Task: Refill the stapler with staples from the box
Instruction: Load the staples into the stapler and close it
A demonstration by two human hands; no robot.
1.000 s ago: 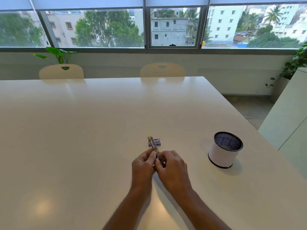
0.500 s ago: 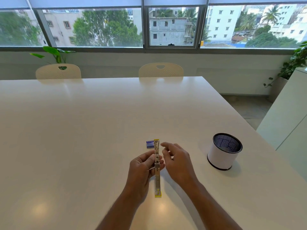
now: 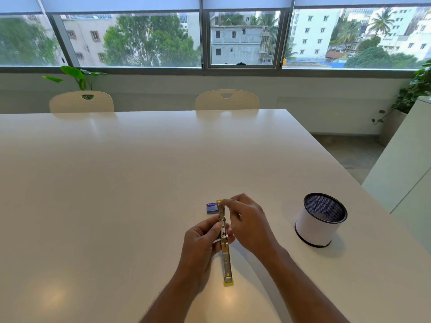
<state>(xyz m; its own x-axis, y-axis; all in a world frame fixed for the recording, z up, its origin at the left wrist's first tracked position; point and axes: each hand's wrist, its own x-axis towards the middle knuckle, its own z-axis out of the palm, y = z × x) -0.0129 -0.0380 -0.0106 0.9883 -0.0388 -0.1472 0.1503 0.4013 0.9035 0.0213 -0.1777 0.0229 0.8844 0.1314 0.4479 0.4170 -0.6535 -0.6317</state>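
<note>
The stapler (image 3: 225, 252), metal with yellow ends, is swung fully open into one long strip pointing away from me. My left hand (image 3: 201, 245) grips it around the hinge in the middle. My right hand (image 3: 248, 223) pinches the far half near its tip with thumb and forefinger. A small blue staple box (image 3: 211, 208) lies on the white table (image 3: 116, 183) just behind the stapler's far end, partly hidden by it. I cannot make out whether any staples are in the fingers.
A white cylindrical pen holder (image 3: 320, 221) with a black mesh inside stands to the right of my hands. Two cream chairs (image 3: 227, 100) are tucked in at the table's far edge. The table's right edge runs close to the holder.
The stapler went from folded between both hands to unfolded flat. My right hand then moved forward from beside the hinge to pinch the far half.
</note>
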